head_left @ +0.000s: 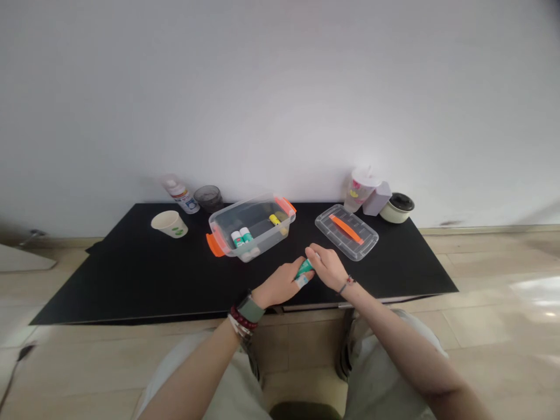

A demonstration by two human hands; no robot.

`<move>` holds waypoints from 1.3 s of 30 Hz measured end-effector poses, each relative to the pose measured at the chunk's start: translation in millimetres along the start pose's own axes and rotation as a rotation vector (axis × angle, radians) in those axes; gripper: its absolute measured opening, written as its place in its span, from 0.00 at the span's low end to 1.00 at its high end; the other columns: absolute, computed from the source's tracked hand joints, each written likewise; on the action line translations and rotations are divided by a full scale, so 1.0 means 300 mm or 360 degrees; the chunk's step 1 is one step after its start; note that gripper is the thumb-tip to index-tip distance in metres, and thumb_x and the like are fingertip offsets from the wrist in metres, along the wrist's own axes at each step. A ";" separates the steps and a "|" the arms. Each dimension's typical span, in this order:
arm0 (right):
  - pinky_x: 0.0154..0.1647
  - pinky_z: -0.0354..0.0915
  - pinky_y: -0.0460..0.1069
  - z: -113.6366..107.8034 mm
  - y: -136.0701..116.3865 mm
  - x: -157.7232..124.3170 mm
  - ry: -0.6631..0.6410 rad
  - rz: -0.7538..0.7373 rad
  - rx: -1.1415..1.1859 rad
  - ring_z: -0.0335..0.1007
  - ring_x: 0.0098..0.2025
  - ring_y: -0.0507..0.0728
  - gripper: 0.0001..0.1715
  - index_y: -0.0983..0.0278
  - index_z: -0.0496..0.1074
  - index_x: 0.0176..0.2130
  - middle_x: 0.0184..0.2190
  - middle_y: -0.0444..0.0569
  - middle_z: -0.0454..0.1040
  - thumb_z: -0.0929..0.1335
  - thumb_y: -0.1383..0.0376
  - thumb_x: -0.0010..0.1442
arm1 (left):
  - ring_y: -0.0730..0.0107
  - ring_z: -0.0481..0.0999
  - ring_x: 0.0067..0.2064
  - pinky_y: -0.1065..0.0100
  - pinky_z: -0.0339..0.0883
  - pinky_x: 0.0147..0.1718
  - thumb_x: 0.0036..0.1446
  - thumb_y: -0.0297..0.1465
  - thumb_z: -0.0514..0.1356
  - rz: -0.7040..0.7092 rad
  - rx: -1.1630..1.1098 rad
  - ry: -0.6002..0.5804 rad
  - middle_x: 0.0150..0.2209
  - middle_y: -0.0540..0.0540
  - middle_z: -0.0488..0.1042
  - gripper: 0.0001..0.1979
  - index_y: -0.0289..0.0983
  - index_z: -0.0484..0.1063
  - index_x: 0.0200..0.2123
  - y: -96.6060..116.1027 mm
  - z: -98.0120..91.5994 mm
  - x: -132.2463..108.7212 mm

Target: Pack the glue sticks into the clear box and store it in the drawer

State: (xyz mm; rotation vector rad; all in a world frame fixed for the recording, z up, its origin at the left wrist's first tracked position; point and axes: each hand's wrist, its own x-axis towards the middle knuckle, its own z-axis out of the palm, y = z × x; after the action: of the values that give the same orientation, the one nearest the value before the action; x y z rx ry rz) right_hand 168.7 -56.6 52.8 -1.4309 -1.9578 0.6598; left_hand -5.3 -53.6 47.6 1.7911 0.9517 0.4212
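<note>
Head view. Item: green tube [304, 268], with a white near end, held over the near right part of the black desk [131, 274]. Its long axis ran on a slant, near-left to far-right, with the far end pointing toward the lid [345, 232]. It lay between both hands, with the left hand [280, 283] around its near part and the right hand [328, 267] over its far part, neither clearly nearer. The left fingers [297, 267] were curled closed on the tube. The right fingers [315, 252] were together on its far end, partly hiding it.

Wrist items: watch [251, 309] and bead bracelet [240, 318] on the left; thin bracelet [346, 284] on the right.

Also on the desk: clear box [251, 224] with orange handles, left of the hands and farther off, holding two small tubes [241, 236] and a yellow stick [275, 220]. The clear lid, with its orange strip, lay right of the box. Along the far edge, left to right: paper cup [170, 224], spray bottle [181, 197], dark glass [209, 198], plastic cup [361, 189], and lidded pot [397, 208].
</note>
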 end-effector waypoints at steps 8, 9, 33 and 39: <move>0.27 0.49 0.47 -0.024 -0.011 -0.017 -0.0058 -0.0331 -0.0314 0.58 0.21 0.51 0.21 0.61 0.62 0.24 0.19 0.44 0.64 0.57 0.59 0.68 | 0.75 0.63 0.21 0.71 0.59 0.23 0.62 0.53 0.51 0.0054 -0.0358 -0.0375 0.25 0.52 0.64 0.22 0.39 0.61 0.39 0.003 0.000 -0.019; 0.27 0.48 0.47 -0.007 -0.011 -0.009 -0.0056 -0.0151 -0.0384 0.59 0.21 0.52 0.20 0.61 0.63 0.25 0.19 0.44 0.64 0.57 0.60 0.67 | 0.71 0.67 0.23 0.69 0.61 0.25 0.63 0.50 0.51 0.0051 -0.0130 -0.0224 0.26 0.50 0.67 0.20 0.39 0.63 0.40 -0.004 0.007 -0.013; 0.32 0.59 0.48 0.003 -0.010 -0.005 0.0130 0.0048 -0.0370 0.69 0.34 0.56 0.17 0.60 0.67 0.39 0.32 0.47 0.73 0.58 0.54 0.69 | 0.58 0.78 0.35 0.66 0.63 0.31 0.65 0.42 0.50 -0.0054 0.0491 0.0188 0.34 0.44 0.75 0.13 0.39 0.64 0.44 -0.007 0.012 -0.001; 0.40 0.63 0.51 -0.113 -0.089 -0.017 0.0631 -0.0453 -0.0152 0.67 0.36 0.57 0.13 0.61 0.68 0.35 0.32 0.50 0.72 0.59 0.62 0.69 | 0.69 0.72 0.29 0.67 0.68 0.30 0.63 0.49 0.50 -0.0034 -0.0454 0.0402 0.29 0.51 0.69 0.19 0.39 0.62 0.43 -0.006 -0.057 0.019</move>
State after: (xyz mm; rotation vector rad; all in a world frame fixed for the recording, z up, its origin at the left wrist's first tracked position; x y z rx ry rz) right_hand 177.2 -68.0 93.9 -1.1947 -1.8393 0.1412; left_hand -13.7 -38.2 52.3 1.4904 1.0263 0.7446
